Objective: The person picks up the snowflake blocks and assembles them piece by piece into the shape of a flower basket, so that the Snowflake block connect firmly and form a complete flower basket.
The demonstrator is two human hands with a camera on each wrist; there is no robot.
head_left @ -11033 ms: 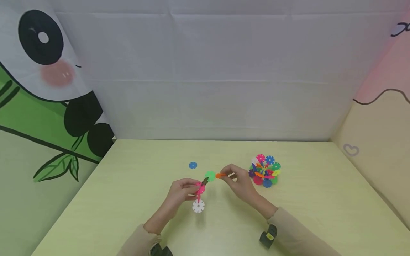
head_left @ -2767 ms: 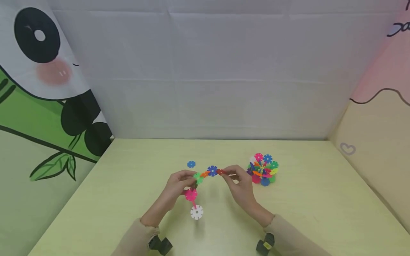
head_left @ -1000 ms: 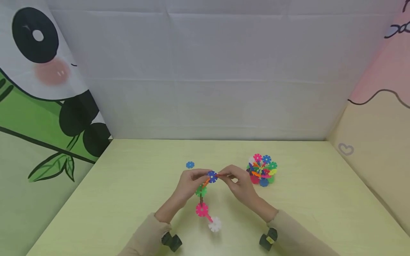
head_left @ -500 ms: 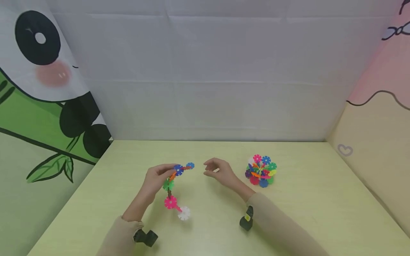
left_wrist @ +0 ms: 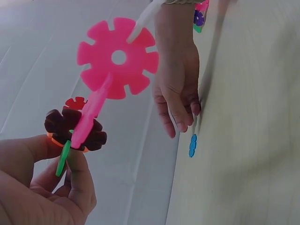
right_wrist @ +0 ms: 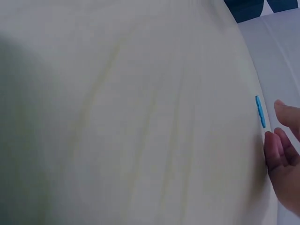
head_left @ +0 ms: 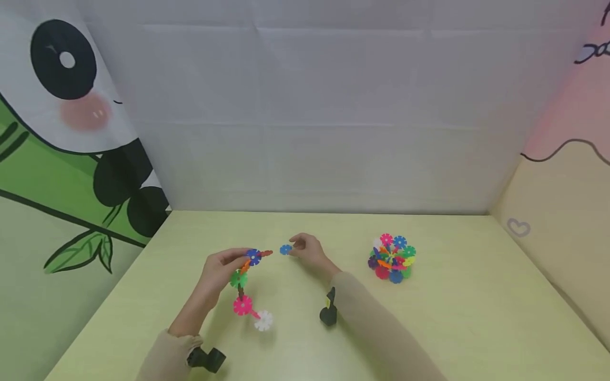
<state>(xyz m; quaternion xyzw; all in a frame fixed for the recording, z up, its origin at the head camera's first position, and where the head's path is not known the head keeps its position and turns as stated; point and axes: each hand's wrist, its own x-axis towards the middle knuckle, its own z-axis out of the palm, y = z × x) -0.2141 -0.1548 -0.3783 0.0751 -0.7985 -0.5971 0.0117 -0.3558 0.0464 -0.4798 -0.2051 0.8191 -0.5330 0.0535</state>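
Note:
In the head view my left hand [head_left: 215, 274] pinches a chain of slotted snowflake discs near its dark blue disc [head_left: 254, 257]. A red disc [head_left: 267, 253] sticks out edge-on at the upper end. Below hang orange, green [head_left: 238, 278], brown and pink [head_left: 242, 305] discs, with a white disc [head_left: 263, 321] at the bottom. My right hand [head_left: 310, 251] reaches over a single light blue disc [head_left: 285, 249] lying flat on the table. Its thumb and fingers are apart, and the left wrist view shows a small gap between fingertips and the blue disc [left_wrist: 192, 146].
A cluster of many-coloured snowflake discs [head_left: 393, 258] sits on the table to the right. A white cloth wall [head_left: 305, 121] closes off the table's back edge, with printed panels on the left and right sides.
The red disc now sits on the chain's end, and the right hand has let go of it. The left hand has moved left with the chain; the right hand has moved left to the blue disc.

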